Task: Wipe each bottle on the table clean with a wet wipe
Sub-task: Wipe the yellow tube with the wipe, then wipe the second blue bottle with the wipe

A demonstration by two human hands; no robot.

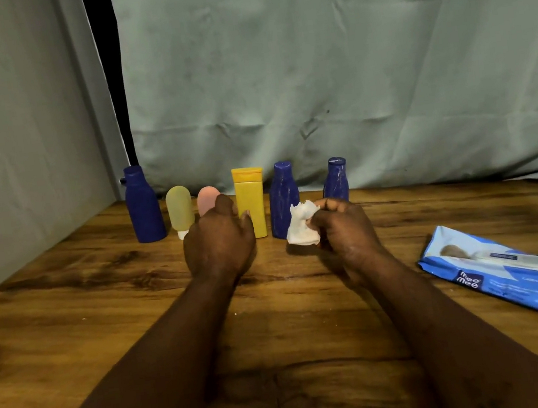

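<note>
Nearest the camera: 2 bare forearms stretched up the table point(69, 318). At their ends, the wipe point(300, 225), white and crumpled, pinched in the curled fingers of the right hand point(343, 224), just in front of the middle blue bottle point(282, 198) and clear of the wood. Bunched like that, probably, to give a firm damp pad for rubbing. Left hand point(219, 242) loosely curled, gripping nothing, thumb up, fingertips just beside the yellow bottle point(251, 203); contact not clear, likely poised to steady or lift that one. Behind, 6 bottles upright in a row near the far edge: big blue bottle point(144, 211), green tube point(180, 211), pink tube point(206, 200), yellow bottle, middle blue bottle, small blue bottle point(335, 180). Set close, so little room between neighbours; easier to pull 1 forward than to wipe in place. Broad open wood between row and near edge. Pack of wipes point(513, 276) lying at the right, well apart from both hands. Cloth point(309, 59) hanging just behind the row and along the left, closing off room beyond.
</note>
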